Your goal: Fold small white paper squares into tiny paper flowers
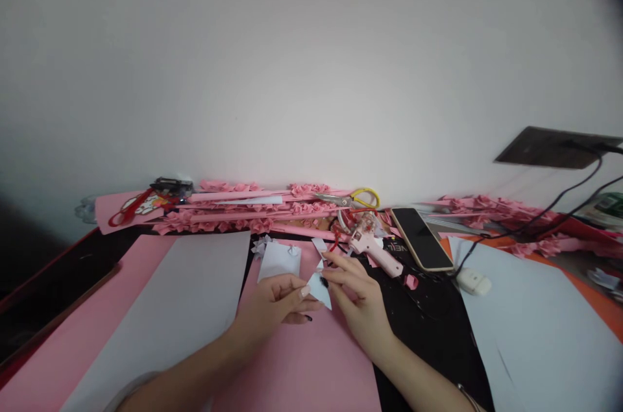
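Between both hands is a small folded piece of white paper (318, 290), held above a sheet of pink paper (311, 366). My left hand (275, 303) pinches its left side between thumb and fingers. My right hand (357, 295) grips its upper right edge with the fingertips. Just beyond the left hand lies a stack of white paper slips (280, 261), with a white folded paper flower (261, 246) at its corner. Small white paper scraps (319, 245) lie past the right fingertips.
A pink glue gun (377, 251) and a phone (422, 239) lie right of centre. Yellow-handled scissors (365, 198) rest on pink paper flower stems (233, 196) along the wall. White sheets (170, 308) spread at left; an earbud case (474, 281) sits at right near black cables (559, 207).
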Demonstrator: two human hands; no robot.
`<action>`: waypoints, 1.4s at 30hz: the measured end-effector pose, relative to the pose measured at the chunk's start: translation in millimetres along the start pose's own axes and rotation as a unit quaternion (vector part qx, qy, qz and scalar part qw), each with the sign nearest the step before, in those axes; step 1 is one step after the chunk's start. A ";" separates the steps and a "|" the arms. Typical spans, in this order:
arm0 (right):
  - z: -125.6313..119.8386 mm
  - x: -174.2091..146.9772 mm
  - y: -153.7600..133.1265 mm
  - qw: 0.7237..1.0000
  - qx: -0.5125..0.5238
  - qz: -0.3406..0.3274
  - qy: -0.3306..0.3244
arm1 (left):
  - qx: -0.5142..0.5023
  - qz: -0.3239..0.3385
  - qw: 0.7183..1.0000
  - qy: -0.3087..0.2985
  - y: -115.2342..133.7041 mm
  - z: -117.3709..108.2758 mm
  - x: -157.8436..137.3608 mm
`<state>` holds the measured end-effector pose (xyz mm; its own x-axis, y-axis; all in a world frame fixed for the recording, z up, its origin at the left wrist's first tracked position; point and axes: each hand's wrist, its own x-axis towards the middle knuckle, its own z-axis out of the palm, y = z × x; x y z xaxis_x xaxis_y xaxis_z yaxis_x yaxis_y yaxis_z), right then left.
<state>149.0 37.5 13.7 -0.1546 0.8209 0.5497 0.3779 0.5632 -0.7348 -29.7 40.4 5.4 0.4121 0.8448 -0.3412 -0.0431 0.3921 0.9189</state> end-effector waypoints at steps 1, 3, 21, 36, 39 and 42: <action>-0.6 0.7 -0.9 1.000 -0.012 -0.023 -0.001 | -0.002 0.000 1.000 -0.001 0.3 -0.1 -0.1; -1.2 1.5 -2.0 0.998 -0.025 -0.053 -0.006 | -0.002 0.001 1.000 -0.003 1.1 -0.1 -0.4; 0.8 0.4 -2.9 0.997 -0.050 -0.056 -0.025 | 0.042 0.015 0.999 -0.015 1.0 4.7 -3.0; 2.2 -5.4 5.7 0.966 -0.175 -0.142 -0.131 | 0.011 0.030 0.999 0.006 2.4 5.9 -3.4; 3.2 -5.8 4.3 0.960 -0.202 -0.156 -0.114 | 0.021 0.039 0.999 0.006 2.8 7.9 -4.9; 3.2 -6.2 3.7 0.954 -0.220 -0.173 -0.109 | 0.025 0.037 0.999 0.010 3.6 9.5 -5.5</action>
<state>148.4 34.8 6.4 -0.5071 0.6203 0.5983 0.6095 0.7490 -0.2599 -23.6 33.7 12.4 0.3913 0.8780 -0.2756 -0.0276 0.3105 0.9502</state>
